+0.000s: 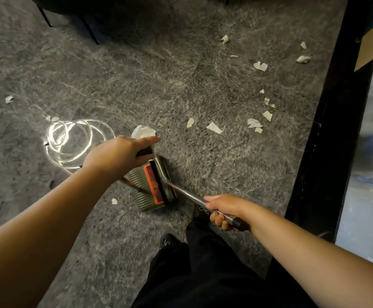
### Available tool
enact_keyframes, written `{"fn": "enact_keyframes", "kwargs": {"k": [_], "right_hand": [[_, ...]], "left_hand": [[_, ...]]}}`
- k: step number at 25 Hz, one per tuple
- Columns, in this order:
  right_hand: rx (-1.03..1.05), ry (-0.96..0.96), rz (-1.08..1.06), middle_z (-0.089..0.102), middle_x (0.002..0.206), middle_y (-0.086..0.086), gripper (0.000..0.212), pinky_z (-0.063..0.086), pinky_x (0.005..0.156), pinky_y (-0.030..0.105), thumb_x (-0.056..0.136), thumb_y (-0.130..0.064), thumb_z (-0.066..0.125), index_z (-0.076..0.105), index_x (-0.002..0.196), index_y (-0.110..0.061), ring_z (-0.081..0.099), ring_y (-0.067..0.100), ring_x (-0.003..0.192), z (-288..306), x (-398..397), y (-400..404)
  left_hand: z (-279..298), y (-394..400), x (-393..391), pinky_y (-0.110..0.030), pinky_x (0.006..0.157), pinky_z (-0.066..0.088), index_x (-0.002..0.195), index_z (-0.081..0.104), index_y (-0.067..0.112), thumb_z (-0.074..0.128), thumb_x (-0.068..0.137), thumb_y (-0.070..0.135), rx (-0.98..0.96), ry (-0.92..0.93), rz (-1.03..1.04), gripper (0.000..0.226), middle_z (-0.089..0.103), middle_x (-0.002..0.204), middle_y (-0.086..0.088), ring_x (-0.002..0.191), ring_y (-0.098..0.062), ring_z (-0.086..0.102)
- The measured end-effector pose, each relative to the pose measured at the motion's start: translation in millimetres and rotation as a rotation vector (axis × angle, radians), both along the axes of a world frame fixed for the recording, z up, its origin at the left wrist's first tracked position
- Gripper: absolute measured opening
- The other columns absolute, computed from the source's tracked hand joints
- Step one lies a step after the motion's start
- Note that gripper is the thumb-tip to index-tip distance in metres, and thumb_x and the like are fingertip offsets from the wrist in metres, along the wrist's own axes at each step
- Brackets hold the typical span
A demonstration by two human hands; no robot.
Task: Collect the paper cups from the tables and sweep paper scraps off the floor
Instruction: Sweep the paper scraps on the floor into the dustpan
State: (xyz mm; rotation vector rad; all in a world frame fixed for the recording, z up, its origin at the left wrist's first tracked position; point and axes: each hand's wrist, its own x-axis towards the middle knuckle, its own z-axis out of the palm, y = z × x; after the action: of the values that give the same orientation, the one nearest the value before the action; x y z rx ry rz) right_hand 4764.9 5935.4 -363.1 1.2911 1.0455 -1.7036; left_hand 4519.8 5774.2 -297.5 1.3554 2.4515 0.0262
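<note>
Paper scraps (214, 127) were torn white bits, thin & light, prob. soft & easily blown or skidded by a fast stroke, so short gentle sweeps w/ the broom seemed safer than flicks; picking by hand would mean pinching an edge. Most lay scattered on the grey marbled floor (181, 81) toward the right, near a black frame (327, 121), a few apart at far left, 1 small scrap (114, 201) just beside the dustpan's near-left edge, & 1 bigger crumpled piece (142, 131) just beyond the left hand. Dustpan (146, 192) was grey & ribbed w/ an orange comb strip (153, 184) across it, sitting low at the floor; can't tell if its lip touched. Left hand (120, 154) was curled round a dark grip (145, 151), prob. the dustpan's handle, index finger stretched forward along the top. Right hand (222, 210) was wrapped round the broom's metal pole (188, 193), just above a black collar (238, 223), pole running down-left to the dark broom head (170, 192) sitting in/against the pan. Judgement: broom & pan are stiff & light, fine to grip mid-pole for control. A bright ring-shaped light reflection (74, 141) glared on the floor left of the pan. Person's dark trousers (203, 274) & black shoe (167, 240) stood below. No paper cups in view.
</note>
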Motion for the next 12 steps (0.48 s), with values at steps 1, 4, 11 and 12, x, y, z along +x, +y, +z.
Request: {"fn": "enact_keyframes", "kwargs": {"k": [1, 4, 11, 12], "right_hand": [[-0.013, 0.007, 0.0, 0.038, 0.059, 0.001, 0.05, 0.03, 0.032, 0.013, 0.102, -0.013, 0.039, 0.029, 0.147, -0.032, 0.034, 0.004, 0.031, 3, -1, -6], [-0.001, 0.022, -0.012, 0.037, 0.053, 0.0, 0.05, 0.029, 0.031, 0.014, 0.102, -0.013, 0.038, 0.028, 0.147, -0.031, 0.033, 0.004, 0.031, 15, 2, -19], [0.15, 0.053, 0.063, 0.041, 0.055, 0.0, 0.052, 0.029, 0.033, 0.013, 0.101, -0.014, 0.038, 0.028, 0.148, -0.032, 0.034, 0.004, 0.031, 39, 15, -48], [0.163, 0.058, 0.067, 0.041, 0.055, 0.001, 0.051, 0.028, 0.033, 0.013, 0.101, -0.014, 0.038, 0.029, 0.148, -0.032, 0.034, 0.004, 0.031, 41, 15, -52]], "left_hand": [[1, -7, 3, -0.019, 0.039, 0.029, 0.139, 0.04, 0.052, 0.049, 0.089, 0.057, 0.007, 0.006, 0.008, 0.05, 0.037, 0.058, 0.021, 0.048, 0.001, 0.039], [1, -31, 9, -0.024, 0.046, 0.042, 0.139, 0.034, 0.057, 0.043, 0.088, 0.063, -0.04, -0.01, 0.032, 0.052, 0.047, 0.064, 0.013, 0.055, -0.012, 0.05], [8, -92, 22, -0.031, 0.053, 0.051, 0.142, 0.034, 0.052, 0.05, 0.092, 0.054, 0.009, -0.05, 0.175, 0.052, 0.06, 0.072, 0.0, 0.06, -0.02, 0.059], [9, -104, 25, -0.032, 0.053, 0.052, 0.142, 0.035, 0.052, 0.051, 0.092, 0.052, 0.026, -0.051, 0.216, 0.052, 0.06, 0.071, -0.001, 0.06, -0.022, 0.059]]}}
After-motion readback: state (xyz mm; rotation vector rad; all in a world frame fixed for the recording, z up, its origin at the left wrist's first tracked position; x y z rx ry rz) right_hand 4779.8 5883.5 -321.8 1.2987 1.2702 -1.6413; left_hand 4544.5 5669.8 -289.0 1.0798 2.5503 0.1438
